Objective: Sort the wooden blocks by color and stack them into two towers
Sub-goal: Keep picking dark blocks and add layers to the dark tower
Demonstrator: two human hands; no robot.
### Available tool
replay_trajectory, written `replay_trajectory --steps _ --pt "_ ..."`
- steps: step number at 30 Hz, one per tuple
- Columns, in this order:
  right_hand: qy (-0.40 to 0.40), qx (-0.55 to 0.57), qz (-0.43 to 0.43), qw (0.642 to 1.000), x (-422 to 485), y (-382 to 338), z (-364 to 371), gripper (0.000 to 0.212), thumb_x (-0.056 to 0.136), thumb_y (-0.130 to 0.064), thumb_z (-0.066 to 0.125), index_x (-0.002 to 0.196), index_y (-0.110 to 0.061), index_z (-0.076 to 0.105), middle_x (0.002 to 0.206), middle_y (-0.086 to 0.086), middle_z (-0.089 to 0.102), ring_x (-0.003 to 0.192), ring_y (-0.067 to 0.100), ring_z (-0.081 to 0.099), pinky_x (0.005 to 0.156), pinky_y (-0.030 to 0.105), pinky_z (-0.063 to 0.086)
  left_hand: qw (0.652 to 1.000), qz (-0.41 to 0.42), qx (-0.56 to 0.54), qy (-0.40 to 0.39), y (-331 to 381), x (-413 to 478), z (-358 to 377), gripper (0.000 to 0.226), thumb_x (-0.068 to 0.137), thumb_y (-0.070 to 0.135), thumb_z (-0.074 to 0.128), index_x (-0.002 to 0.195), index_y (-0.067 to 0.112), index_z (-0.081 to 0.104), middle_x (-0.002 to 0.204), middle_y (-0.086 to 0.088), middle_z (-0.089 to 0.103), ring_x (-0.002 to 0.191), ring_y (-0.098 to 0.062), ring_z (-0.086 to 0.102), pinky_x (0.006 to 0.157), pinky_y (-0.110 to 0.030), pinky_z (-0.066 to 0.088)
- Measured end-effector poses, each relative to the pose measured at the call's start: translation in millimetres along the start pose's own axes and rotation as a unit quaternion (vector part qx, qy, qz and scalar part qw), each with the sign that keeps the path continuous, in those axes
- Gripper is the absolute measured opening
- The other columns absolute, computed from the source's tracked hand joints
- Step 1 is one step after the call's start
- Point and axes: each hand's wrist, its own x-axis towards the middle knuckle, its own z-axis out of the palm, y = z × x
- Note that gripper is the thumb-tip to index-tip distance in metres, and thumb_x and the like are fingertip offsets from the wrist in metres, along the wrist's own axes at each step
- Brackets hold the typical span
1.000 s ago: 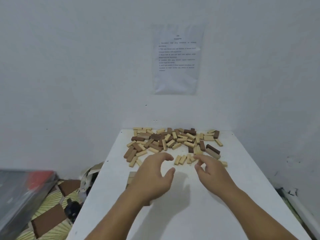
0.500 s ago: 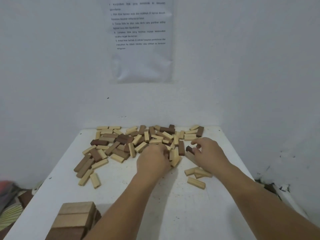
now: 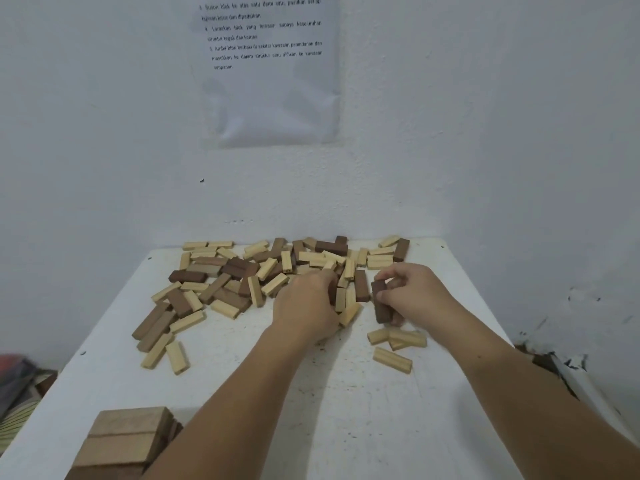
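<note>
Several light and dark wooden blocks [image 3: 242,275] lie scattered across the far half of the white table [image 3: 242,375]. My right hand [image 3: 412,292] holds a dark brown block [image 3: 380,303] by its upper end, the block standing tilted on the table. My left hand [image 3: 306,306] is curled over blocks at the near edge of the pile; a dark block shows at its fingertips, but what it grips is hidden. A stack of brown blocks [image 3: 124,441] stands at the near left corner.
Three light blocks [image 3: 394,344] lie loose just in front of my right hand. A printed paper sheet [image 3: 266,64] hangs on the wall behind the table. The table's right edge meets a damaged wall base [image 3: 554,362]; clutter sits on the floor at left [image 3: 17,375].
The view has dropped and moved closer. Both hands reached forward into the pile; my right hand has lifted one end of a dark brown block.
</note>
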Motion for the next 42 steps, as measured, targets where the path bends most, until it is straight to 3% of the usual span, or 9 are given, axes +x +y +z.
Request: replay_trajectory --steps 2,7,14,19,22,25,29,34,42 --pt "-0.022 0.007 0.004 1.0 -11.4 2.3 5.1 0.025 0.085 0.004 0.071 0.101 -0.016 0.072 0.077 0.005 0.066 0.064 0.029 0.072 0.063 0.045 0.064 1.0 0.014 0.022 -0.017 -1.4 3.7 0.6 0.045 0.082 0.012 0.066 0.125 0.022 0.064 0.119 0.003 0.059 0.117 -0.024 0.054 0.091 -0.045 0.055" --pt "0.0 -0.011 -0.017 1.0 -26.9 12.0 9.0 0.029 0.082 -0.001 0.079 0.102 -0.021 0.075 0.09 0.003 0.066 0.074 0.023 0.07 0.053 0.024 0.055 0.993 0.031 0.072 -0.088 -4.9 9.5 -4.7 0.059 0.086 0.017 0.068 0.144 0.02 0.056 0.126 -0.002 0.047 0.131 -0.027 0.042 0.104 -0.046 0.048" --pt "0.01 -0.004 -0.012 1.0 -29.5 12.7 12.0 0.031 0.08 -0.003 0.081 0.103 -0.023 0.076 0.092 0.002 0.07 0.085 0.021 0.071 0.063 0.032 0.063 0.992 0.054 0.071 -0.086 -3.3 8.2 -14.7 0.027 0.081 0.009 0.067 0.104 0.02 0.06 0.111 0.002 0.057 0.113 -0.022 0.054 0.087 -0.042 0.055" --pt "0.011 -0.012 -0.008 1.0 -29.9 14.1 12.3 0.033 0.08 -0.004 0.08 0.106 -0.023 0.077 0.093 0.0 0.071 0.084 0.02 0.071 0.064 0.032 0.063 0.986 0.077 0.097 -0.108 -0.7 7.0 -18.1 0.034 0.087 0.01 0.061 0.115 0.024 0.047 0.123 -0.004 0.058 0.123 -0.026 0.045 0.097 -0.046 0.049" --pt "0.013 -0.012 -0.01 1.0 -29.4 14.7 11.7 0.034 0.081 -0.005 0.08 0.109 -0.023 0.077 0.096 0.0 0.072 0.088 0.02 0.071 0.069 0.033 0.064 0.984 0.087 0.107 -0.111 -0.8 13.8 -18.9 0.035 0.08 0.01 0.066 0.106 0.024 0.047 0.118 0.001 0.058 0.12 -0.024 0.045 0.095 -0.043 0.048" --pt "0.011 -0.017 -0.013 1.0 -30.7 14.6 11.1 0.035 0.082 -0.005 0.08 0.112 -0.024 0.076 0.097 -0.001 0.072 0.088 0.02 0.071 0.069 0.033 0.064 0.993 0.052 0.027 -0.104 -3.2 15.4 -22.3 0.046 0.075 0.011 0.073 0.114 0.026 0.053 0.117 0.001 0.056 0.113 -0.023 0.053 0.09 -0.043 0.055" --pt "0.03 -0.017 -0.024 0.999 -38.9 12.8 10.7 0.036 0.082 -0.002 0.079 0.11 -0.025 0.078 0.096 -0.002 0.07 0.089 0.016 0.07 0.072 0.035 0.064 0.994 0.05 -0.095 0.003 2.7 -22.7 -36.4 0.053 0.077 0.021 0.083 0.124 0.028 0.058 0.127 0.007 0.056 0.123 -0.015 0.049 0.1 -0.037 0.049" --pt "0.007 -0.065 -0.036 0.997 -66.1 12.2 16.8 0.035 0.083 -0.008 0.079 0.112 -0.029 0.078 0.1 -0.008 0.07 0.089 0.006 0.064 0.059 0.01 0.044 0.988 0.074 -0.132 -0.026 2.7 -109.9 -23.4 0.053 0.08 0.021 0.083 0.126 0.032 0.057 0.124 0.019 0.052 0.115 -0.003 0.049 0.093 -0.015 0.038" --pt "0.0 -0.102 -0.022 0.994 -98.5 25.5 40.9 0.04 0.084 -0.013 0.08 0.122 -0.022 0.074 0.094 -0.011 0.069 0.086 -0.001 0.061 0.066 0.008 0.039 0.985 0.034 -0.16 -0.059 -7.1 -138.5 -2.9 0.059 0.074 0.03 0.072 0.13 0.031 0.053 0.12 0.013 0.055 0.11 -0.01 0.052 0.09 -0.027 0.046"
